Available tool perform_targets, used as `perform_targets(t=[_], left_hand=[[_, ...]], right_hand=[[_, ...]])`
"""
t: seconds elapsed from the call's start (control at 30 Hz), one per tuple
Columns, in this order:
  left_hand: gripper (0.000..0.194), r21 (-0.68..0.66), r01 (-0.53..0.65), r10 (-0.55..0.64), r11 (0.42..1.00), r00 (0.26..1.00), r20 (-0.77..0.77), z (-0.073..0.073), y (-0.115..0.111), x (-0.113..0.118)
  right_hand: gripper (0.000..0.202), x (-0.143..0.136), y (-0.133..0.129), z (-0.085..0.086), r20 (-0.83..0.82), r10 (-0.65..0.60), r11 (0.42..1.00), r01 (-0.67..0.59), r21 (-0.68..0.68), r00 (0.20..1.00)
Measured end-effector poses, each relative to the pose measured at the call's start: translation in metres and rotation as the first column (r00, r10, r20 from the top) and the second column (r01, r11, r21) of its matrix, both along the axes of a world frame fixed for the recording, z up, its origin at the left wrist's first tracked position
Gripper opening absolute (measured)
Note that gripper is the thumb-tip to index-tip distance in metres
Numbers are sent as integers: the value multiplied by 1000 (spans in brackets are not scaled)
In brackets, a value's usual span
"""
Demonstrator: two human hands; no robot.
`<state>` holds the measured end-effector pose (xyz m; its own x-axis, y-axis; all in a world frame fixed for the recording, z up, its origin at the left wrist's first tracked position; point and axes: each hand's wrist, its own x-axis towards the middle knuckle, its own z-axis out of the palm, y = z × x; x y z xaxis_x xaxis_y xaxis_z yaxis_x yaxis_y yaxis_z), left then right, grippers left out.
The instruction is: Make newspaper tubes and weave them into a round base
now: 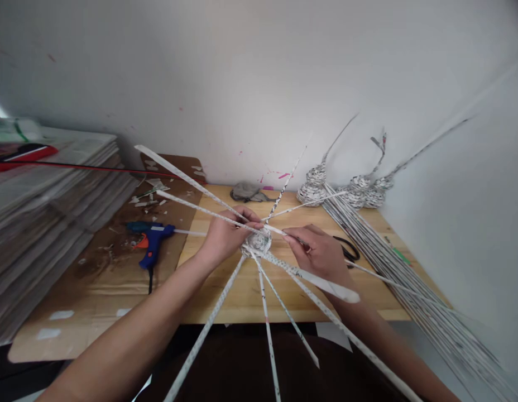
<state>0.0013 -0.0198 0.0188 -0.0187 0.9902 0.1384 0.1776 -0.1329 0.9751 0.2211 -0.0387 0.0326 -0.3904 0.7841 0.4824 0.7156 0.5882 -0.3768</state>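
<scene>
Woven paper-tube hub [257, 241] at table [242, 296] centre, spokes radiating. Left hand [225, 234] at hub's 9 o'clock, pinching spoke. Right hand [321, 252] at 3 o'clock, fingers closed on paper tube [321, 282]. Glue gun [152, 241] farther out at 9 o'clock.

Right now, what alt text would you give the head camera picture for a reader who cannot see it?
Two bare hands, left hand and right hand, hold a small woven paper hub with rolled paper spokes fanning outward over a wooden table. A blue glue gun lies to the left, a bundle of paper rods and scissors to the right.
</scene>
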Motion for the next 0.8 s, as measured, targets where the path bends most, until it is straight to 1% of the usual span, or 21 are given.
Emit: perform_targets(t=[0.17, 0.27, 0.37, 0.47, 0.53, 0.6, 0.67, 0.73, 0.8], left_hand=[[18, -10, -9, 9, 1000, 1000, -6, 0, 1, 3], [19, 24, -9, 10, 1000, 999, -45, 0, 3, 3], [21, 38, -52, 55, 998, 994, -91, -1, 4, -5], [27, 2, -110, 110, 994, 987, -120, -8, 7, -20], [29, -35, -135, 131, 990, 988, -80, -15, 8, -28], [30, -87, -169, 167, 982, 985, -35, -20, 8, -32], [33, -130, -180, 182, 975, 983, 0, -23, 6, -29], [36, -157, -200, 206, 967, 978, 20, -24, 3, -24], [37, -176, -229, 237, 957, 971, 28, -24, 1, -19]], right_hand=[[19, 0, 2, 0, 5, -3, 1000, 3, -2, 1000], [20, -1, 1, 0, 15, -14, 1000, 14, -15, 1000], [20, 2, 1, -1, 28, -39, 998, 41, -51, 999], [22, 10, 7, -5, 50, -77, 994, 81, -74, 996], [23, 18, 16, -11, 93, -117, 988, 125, -86, 989], [24, 26, 31, -17, 158, -163, 978, 181, -106, 974], [25, 33, 50, -23, 231, -215, 960, 249, -127, 949], [26, 40, 69, -26, 317, -287, 927, 345, -145, 904], [27, 49, 87, -26, 348, -352, 896, 421, -142, 869]])
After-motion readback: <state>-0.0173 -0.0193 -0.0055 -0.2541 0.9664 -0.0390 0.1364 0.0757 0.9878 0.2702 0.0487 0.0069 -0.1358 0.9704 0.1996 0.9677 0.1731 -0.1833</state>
